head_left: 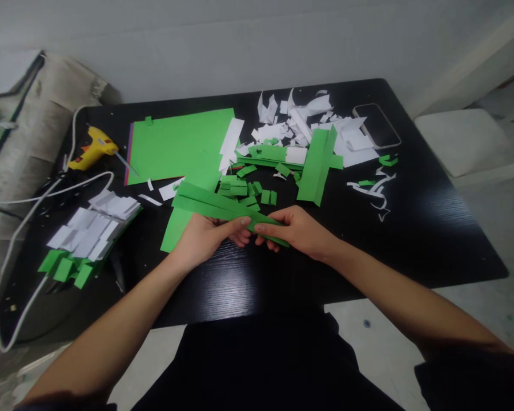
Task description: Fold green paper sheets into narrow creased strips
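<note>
Between both hands I hold a long folded strip of green paper [205, 200] above the black table, slanting from upper left to lower right. My left hand [216, 228] grips it near its middle, thumb on top and fingers beneath. My right hand [289, 228] pinches the strip's right end, its thumb laid along the paper and its fingers curled below. A second folded green strip [316, 165] lies just beyond my right hand. Several small folded green pieces [233, 185] rest on the table behind the held strip.
Large green sheets [175, 142] lie at the back left, beside a yellow glue gun [93, 149] with a white cord. A bundle of folded white and green pieces [89, 228] sits at the left. White paper scraps [300, 120] and a phone [377, 125] are at the back right.
</note>
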Motion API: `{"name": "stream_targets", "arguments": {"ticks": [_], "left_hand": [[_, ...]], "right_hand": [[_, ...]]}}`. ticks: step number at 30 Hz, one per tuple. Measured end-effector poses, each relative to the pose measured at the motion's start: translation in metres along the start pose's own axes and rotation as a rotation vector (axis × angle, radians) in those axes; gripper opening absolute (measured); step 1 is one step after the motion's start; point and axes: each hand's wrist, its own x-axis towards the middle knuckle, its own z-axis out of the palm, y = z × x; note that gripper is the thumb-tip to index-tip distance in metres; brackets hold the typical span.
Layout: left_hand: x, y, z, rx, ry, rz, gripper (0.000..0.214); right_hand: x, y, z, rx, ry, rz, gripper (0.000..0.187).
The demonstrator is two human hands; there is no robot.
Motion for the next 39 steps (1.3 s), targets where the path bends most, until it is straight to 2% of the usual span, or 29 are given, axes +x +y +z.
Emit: {"name": "stream_targets", "arguments": {"ticks": [6,10,13,16,17,19,20,22,23,25,26,28,31,35,39], "left_hand": [[0.000,-0.002,-0.003,-0.010,0.083,-0.015,0.028],[-0.003,-0.005,-0.005,-0.052,0.118,-0.033,0.033],[-0.006,-0.004,-0.007,0.033,0.071,0.001,0.034],[-0.005,0.001,-0.018,0.250,-0.052,0.147,0.025],[-0.003,0.003,-0.024,0.330,-0.068,0.213,0.023],[0.002,0.008,-0.036,0.391,0.015,0.297,0.022],[0.004,0.010,-0.040,0.353,0.117,0.313,0.021],[0.006,0.012,-0.043,0.190,0.174,0.285,0.022],[0.006,0.013,-0.041,0.104,0.141,0.247,0.024],[0.004,0.011,-0.029,0.002,-0.026,0.152,0.026],[0.002,0.009,-0.022,0.006,-0.098,0.114,0.027],[-0.002,0.005,-0.008,0.093,-0.168,0.092,0.024],[-0.005,0.001,0.003,0.142,-0.185,0.071,0.020],[-0.005,0.001,0.000,0.125,-0.195,0.066,0.019],[-0.005,0.001,0.000,0.154,-0.208,0.052,0.020]], "right_hand": [[0.002,0.004,-0.005,0.046,0.043,-0.023,0.036],[0.005,0.007,-0.009,0.169,0.208,-0.106,0.034],[0.008,0.005,-0.011,0.291,0.306,-0.148,0.032],[0.010,0.002,-0.014,0.403,0.330,-0.165,0.028],[0.010,0.001,-0.015,0.421,0.317,-0.168,0.026],[0.009,0.000,-0.017,0.419,0.247,-0.157,0.025],[0.008,-0.001,-0.017,0.398,0.191,-0.140,0.025],[0.006,-0.001,-0.014,0.315,0.065,-0.093,0.023],[0.005,0.000,-0.012,0.258,0.004,-0.069,0.023],[0.003,0.002,-0.007,0.146,-0.101,-0.021,0.026],[0.002,0.004,-0.004,0.103,-0.140,0.000,0.027],[0.003,0.008,0.000,0.054,-0.187,0.040,0.028],[0.004,0.013,0.003,0.031,-0.187,0.067,0.028],[0.004,0.014,0.002,0.012,-0.141,0.057,0.029],[0.003,0.013,0.002,0.024,-0.148,0.075,0.028]]}}
